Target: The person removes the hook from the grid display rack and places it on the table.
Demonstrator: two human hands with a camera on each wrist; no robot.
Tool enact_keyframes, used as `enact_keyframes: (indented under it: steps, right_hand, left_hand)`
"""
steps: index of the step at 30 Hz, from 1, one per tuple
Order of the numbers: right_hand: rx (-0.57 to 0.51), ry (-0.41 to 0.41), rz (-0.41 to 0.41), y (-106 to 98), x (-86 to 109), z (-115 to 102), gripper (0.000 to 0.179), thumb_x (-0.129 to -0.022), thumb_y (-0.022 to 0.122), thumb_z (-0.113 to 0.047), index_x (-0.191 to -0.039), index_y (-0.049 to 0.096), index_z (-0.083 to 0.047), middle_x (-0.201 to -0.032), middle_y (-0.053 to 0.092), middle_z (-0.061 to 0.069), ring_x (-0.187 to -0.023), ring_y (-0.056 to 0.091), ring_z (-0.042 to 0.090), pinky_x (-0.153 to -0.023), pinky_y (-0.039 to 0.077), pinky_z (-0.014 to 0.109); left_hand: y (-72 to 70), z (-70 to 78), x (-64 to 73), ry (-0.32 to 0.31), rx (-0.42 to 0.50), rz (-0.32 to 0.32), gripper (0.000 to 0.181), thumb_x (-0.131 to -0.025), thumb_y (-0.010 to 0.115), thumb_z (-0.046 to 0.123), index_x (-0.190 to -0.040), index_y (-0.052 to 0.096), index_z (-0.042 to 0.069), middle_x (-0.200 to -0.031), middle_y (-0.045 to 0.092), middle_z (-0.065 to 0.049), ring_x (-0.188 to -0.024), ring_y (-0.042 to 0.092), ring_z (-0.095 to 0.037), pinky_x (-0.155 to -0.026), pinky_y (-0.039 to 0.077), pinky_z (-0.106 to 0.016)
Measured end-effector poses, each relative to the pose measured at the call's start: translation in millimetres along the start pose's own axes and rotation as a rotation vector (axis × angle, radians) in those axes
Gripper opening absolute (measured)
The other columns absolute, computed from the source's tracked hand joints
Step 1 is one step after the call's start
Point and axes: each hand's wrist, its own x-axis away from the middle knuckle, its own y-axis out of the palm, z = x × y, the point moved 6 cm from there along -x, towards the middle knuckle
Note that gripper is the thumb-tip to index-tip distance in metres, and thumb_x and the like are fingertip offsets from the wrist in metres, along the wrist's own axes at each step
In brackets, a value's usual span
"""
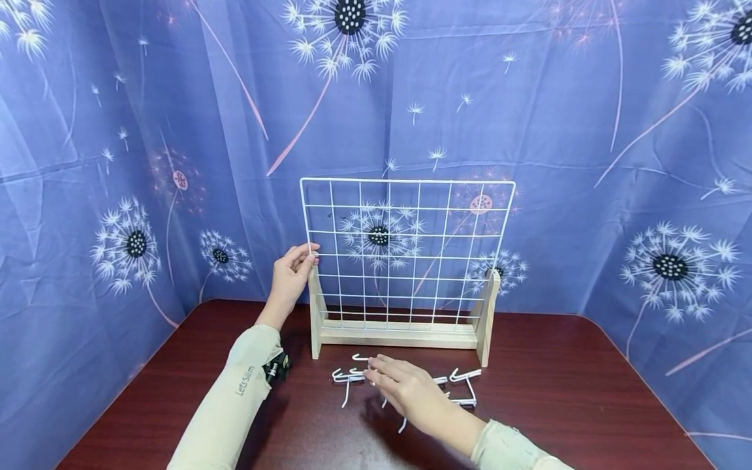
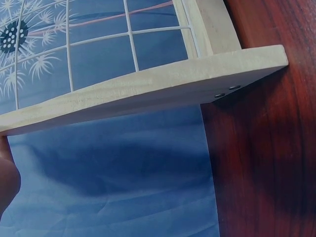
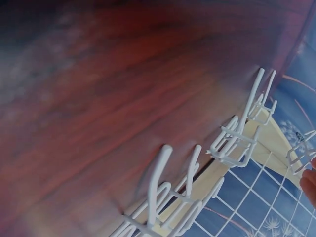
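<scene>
A white wire grid rack point(image 1: 403, 207) stands upright on a pale wooden base point(image 1: 399, 336), between two side supports. My left hand point(image 1: 289, 277) grips its left edge at the top of the wooden support point(image 2: 148, 81), thumb in front. Low over the table, my right hand point(image 1: 411, 395) reaches in from the right. At its fingertips point(image 3: 309, 185) is a white wire hook point(image 3: 295, 160), apparently pinched; the hand's back hides part of the hold. Several more white wire hooks point(image 3: 160, 192) lie on the table around and partly beneath this hand, in front of the rack.
The dark red wooden table point(image 1: 564, 391) has rounded far corners. Blue cloth point(image 1: 558, 130) with a dandelion print hangs behind it and along both sides. A black wrist camera point(image 1: 276, 367) is strapped at the left sleeve.
</scene>
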Motion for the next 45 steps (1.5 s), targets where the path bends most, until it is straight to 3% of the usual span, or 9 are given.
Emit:
enact_keyframes:
  steps: [7, 14, 26, 34, 45]
  right_hand:
    - [0.012, -0.048, -0.026, 4.6, 6.4, -4.2, 0.023, -0.087, 0.065, -0.015, -0.106, 0.072, -0.007, -0.112, 0.069, 0.011, -0.106, 0.065, 0.023, -0.092, 0.052, 0.031]
    - [0.116, -0.126, -0.059, 10.0, 10.7, -11.8, 0.026, -0.097, 0.051, -0.021, -0.107, 0.073, -0.008, -0.110, 0.070, 0.008, -0.104, 0.066, 0.021, -0.089, 0.053, 0.029]
    - [0.213, -0.146, -0.255, 23.1, 12.6, -18.6, 0.025, -0.090, 0.060, -0.026, -0.108, 0.073, -0.015, -0.112, 0.070, -0.001, -0.106, 0.065, 0.017, -0.090, 0.053, 0.030]
    - [0.298, -0.199, -0.324, 30.6, 14.1, -23.4, 0.025, -0.093, 0.055, -0.028, -0.108, 0.073, -0.020, -0.113, 0.069, -0.004, -0.108, 0.064, 0.017, -0.095, 0.050, 0.031]
    - [0.356, -0.255, -0.410, 35.2, 16.0, -30.7, 0.026, -0.090, 0.058, -0.026, -0.110, 0.073, -0.019, -0.115, 0.068, -0.003, -0.110, 0.063, 0.016, -0.096, 0.050, 0.031]
  left_hand:
    - [-0.7, -1.0, 0.2, -0.009, -0.011, 0.002, 0.024, -0.093, 0.053, -0.010, -0.114, 0.059, -0.019, -0.101, 0.054, -0.034, -0.082, 0.063, -0.001, -0.080, 0.054, -0.020]
    - [-0.3, 0.9, 0.6, 0.009, -0.008, -0.003, 0.023, -0.093, 0.053, -0.011, -0.113, 0.059, -0.020, -0.099, 0.054, -0.034, -0.082, 0.063, -0.001, -0.081, 0.055, -0.024]
    - [-0.7, 0.8, -0.2, 0.017, -0.013, -0.004, 0.022, -0.092, 0.054, -0.011, -0.112, 0.060, -0.019, -0.097, 0.055, -0.033, -0.081, 0.063, -0.001, -0.080, 0.055, -0.021]
    - [-0.6, -1.0, 0.4, 0.017, 0.018, -0.003, 0.022, -0.092, 0.052, -0.013, -0.111, 0.059, -0.021, -0.098, 0.053, -0.034, -0.082, 0.064, -0.002, -0.080, 0.055, -0.020]
    - [-0.2, -0.2, 0.3, 0.013, 0.013, -0.004, 0.022, -0.092, 0.053, -0.013, -0.112, 0.059, -0.021, -0.099, 0.054, -0.035, -0.082, 0.063, -0.002, -0.080, 0.055, -0.021]
